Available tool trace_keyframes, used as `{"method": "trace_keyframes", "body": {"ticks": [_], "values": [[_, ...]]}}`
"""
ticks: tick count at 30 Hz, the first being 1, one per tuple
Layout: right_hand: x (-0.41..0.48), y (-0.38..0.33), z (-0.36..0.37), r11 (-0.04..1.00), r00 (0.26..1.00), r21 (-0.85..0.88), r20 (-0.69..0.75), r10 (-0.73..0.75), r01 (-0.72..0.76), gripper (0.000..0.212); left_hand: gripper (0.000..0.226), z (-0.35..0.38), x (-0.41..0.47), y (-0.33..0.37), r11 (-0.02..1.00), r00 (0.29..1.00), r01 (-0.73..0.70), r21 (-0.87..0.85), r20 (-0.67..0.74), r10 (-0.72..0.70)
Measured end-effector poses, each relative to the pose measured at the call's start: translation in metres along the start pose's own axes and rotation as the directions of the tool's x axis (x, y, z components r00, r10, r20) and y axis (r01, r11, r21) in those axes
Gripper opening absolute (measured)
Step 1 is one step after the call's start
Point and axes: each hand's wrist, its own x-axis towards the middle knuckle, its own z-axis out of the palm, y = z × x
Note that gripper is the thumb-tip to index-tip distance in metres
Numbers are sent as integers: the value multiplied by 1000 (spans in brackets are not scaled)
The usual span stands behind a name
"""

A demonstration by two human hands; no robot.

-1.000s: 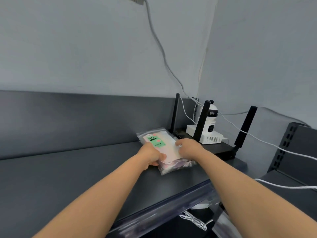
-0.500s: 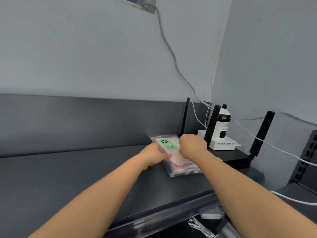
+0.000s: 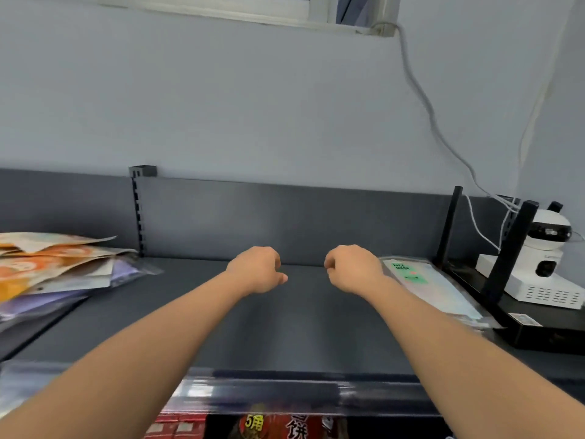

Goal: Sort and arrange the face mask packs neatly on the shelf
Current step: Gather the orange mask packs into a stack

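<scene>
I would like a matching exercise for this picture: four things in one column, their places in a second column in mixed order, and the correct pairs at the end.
Things
1. green-label face mask pack
2. pile of orange and purple packs
3. white camera
4. left hand

Places
A. on top of the black router
B. above the middle of the shelf, holding nothing
C. at the left end of the shelf
D. flat on the shelf, just left of the router

Pairs: 1-D, 2-C, 3-A, 4-B
</scene>
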Motion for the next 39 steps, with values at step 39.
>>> {"method": "trace_keyframes", "body": {"ticks": [39], "values": [[22,-500,32,914,919,112,-104,-380,390,51,33,-136,-195,-438,866,878,463,190,-235,-418]]}}
